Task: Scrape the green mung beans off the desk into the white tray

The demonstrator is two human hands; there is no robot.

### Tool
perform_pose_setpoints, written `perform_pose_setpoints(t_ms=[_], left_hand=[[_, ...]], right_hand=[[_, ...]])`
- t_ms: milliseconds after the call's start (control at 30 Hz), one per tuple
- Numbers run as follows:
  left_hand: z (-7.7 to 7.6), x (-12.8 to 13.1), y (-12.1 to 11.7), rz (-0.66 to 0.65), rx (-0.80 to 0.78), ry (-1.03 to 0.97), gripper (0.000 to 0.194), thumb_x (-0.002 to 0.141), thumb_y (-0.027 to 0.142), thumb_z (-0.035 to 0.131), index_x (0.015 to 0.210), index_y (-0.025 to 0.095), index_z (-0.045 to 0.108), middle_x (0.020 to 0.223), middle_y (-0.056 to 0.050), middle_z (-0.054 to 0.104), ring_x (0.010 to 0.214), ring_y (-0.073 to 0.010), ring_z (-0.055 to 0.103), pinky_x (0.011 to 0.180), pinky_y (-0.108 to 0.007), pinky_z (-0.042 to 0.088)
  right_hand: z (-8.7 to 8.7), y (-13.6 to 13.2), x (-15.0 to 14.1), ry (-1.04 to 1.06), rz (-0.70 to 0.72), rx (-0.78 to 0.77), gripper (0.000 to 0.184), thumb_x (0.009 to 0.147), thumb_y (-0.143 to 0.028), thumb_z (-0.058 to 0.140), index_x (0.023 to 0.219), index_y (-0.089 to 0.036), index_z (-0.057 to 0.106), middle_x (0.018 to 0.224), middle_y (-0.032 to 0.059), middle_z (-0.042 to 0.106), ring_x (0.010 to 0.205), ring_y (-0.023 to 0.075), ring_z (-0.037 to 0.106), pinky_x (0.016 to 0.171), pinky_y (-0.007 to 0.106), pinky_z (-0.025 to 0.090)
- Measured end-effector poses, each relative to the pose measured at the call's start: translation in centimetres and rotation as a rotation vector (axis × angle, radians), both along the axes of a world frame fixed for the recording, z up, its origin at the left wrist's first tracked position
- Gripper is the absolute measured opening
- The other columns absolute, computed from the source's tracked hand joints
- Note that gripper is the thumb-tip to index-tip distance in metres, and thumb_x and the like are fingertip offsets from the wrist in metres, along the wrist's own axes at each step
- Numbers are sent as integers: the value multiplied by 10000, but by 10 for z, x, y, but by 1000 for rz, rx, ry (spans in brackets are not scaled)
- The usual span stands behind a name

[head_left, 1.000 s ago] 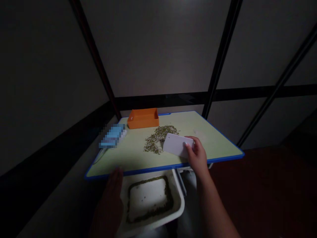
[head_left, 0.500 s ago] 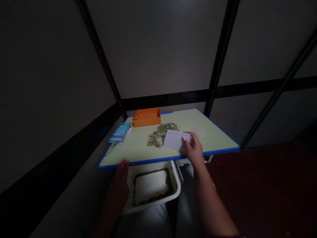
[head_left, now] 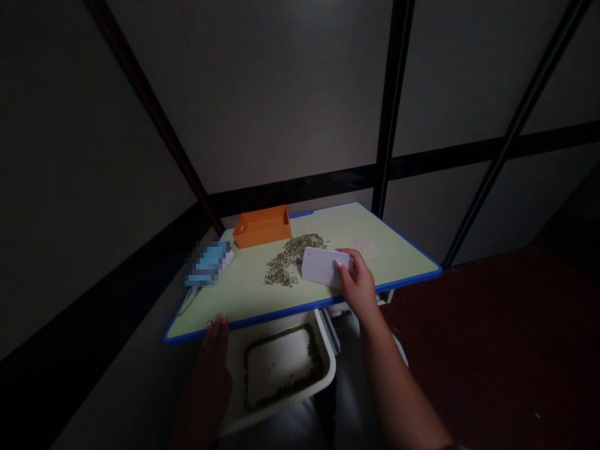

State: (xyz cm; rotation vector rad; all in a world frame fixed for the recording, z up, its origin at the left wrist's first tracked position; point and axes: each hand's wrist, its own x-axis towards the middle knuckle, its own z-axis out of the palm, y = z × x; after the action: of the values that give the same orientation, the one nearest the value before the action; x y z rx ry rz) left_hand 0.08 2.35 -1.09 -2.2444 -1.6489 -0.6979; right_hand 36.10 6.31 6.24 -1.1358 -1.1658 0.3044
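Observation:
My right hand (head_left: 359,281) grips a white plastic scraper (head_left: 321,267) by its right end, thumb on the near face. The scraper is a flat card with a small hole in its upper left corner, tilted over the board top. Just left of it lies a loose, curved spread of small green-brown seeds or grains (head_left: 285,259). My left hand (head_left: 215,356) is in shadow, its fingers stretched out and resting at the front edge of the tabletop (head_left: 234,300). Beneath that edge sits a white tub (head_left: 330,362) with dark green grains along its inner sides.
An orange open box (head_left: 262,231) stands at the back left of the tabletop. A phone-like device, blurred blue (head_left: 209,262), leans at the left edge with a cable. Panelled walls close in behind and to the left; dark red floor (head_left: 492,337) lies to the right.
The view has turned slightly, so the tabletop appears shifted left and tilted. The scraper and the grains keep almost the same place relative to each other. My left hand stays at the edge.

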Motion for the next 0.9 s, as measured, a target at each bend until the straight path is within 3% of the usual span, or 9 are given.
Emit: perform_pose_setpoints(t_ms=[267, 500, 600, 700, 900], left_hand=[[0, 14, -6, 59, 38, -23, 829, 719, -25, 296, 1493, 245, 170, 1544, -77, 390, 1441, -188, 276, 1178, -385, 309], [3, 9, -6, 31, -2, -16, 756, 769, 17, 309, 1485, 243, 221, 1548, -78, 387, 1451, -199, 293, 1163, -381, 361], [7, 6, -3, 5, -28, -25, 623, 839, 126, 408, 1447, 238, 325, 1508, -110, 430, 1419, -236, 371, 1132, -433, 404], [15, 8, -3, 1, -36, -47, 485, 858, 390, 545, 1310, 231, 475, 1400, -107, 509, 1248, -251, 521, 1015, -527, 475], [35, 19, -13, -21, -72, -61, 448, 839, 463, 564, 1210, 214, 535, 1265, -87, 578, 1091, -204, 582, 912, -461, 521]], right_hand=[[0, -2, -1, 46, -6, 3, 243, 865, -320, 519, 1070, -214, 598, 1040, 65, 680, 929, 219, 622, 802, 323, 481], [0, -2, 4, 48, -38, -4, 252, 865, -333, 520, 1070, -211, 600, 1016, 68, 671, 924, 224, 610, 804, 331, 470], [0, 0, 7, 66, -56, -4, 258, 857, -332, 518, 1067, -207, 602, 1009, 70, 674, 927, 229, 609, 814, 338, 466], [1, 3, 8, 79, -55, 3, 257, 851, -316, 519, 1069, -204, 599, 1018, 68, 675, 938, 226, 611, 824, 331, 464], [3, 7, 3, 49, -35, -27, 243, 853, -280, 521, 1069, -206, 604, 1007, 55, 681, 895, 207, 617, 780, 302, 471]])
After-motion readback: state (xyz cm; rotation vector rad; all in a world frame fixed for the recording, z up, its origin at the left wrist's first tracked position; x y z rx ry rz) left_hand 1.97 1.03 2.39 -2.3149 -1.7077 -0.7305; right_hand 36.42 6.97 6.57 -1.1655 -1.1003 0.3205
